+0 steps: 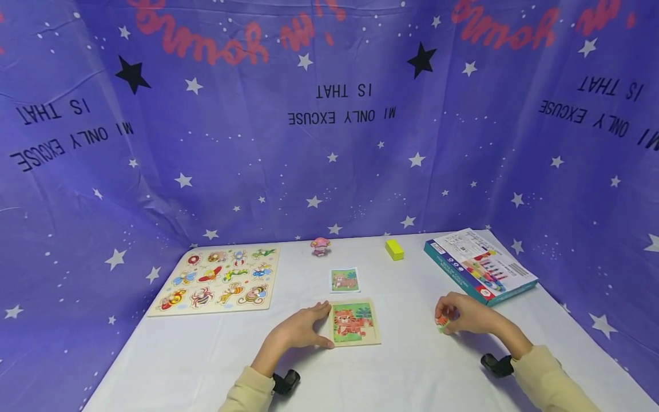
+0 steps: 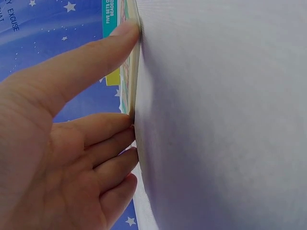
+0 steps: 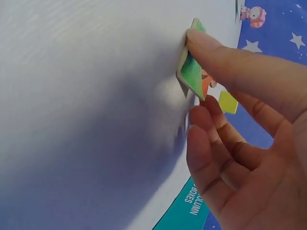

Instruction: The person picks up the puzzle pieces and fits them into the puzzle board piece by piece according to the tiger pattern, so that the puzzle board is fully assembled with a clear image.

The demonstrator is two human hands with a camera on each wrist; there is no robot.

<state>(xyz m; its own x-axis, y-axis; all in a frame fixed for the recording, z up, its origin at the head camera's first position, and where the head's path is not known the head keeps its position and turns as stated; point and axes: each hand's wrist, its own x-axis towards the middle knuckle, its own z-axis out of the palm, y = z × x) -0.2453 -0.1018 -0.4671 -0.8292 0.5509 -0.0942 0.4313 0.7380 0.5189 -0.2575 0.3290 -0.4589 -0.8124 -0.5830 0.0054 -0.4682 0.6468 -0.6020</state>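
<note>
A square wooden tiger puzzle board lies on the table, with pieces in its frame and a bare pale patch at the lower right. My left hand rests at its left side, thumb and fingertips touching the edge and spread apart. Seen from the left wrist, the thumb and fingers are against the thin board edge. To the right, my right hand pinches a small puzzle piece, green and orange, between thumb and fingers. The right wrist view shows the piece tilted on edge close to the tabletop.
Behind the board lies a small tiger picture card. A pink figurine and a yellow block stand at the back. An insect peg puzzle lies on the left, and a teal-edged box on the right. Starry purple cloth surrounds the table.
</note>
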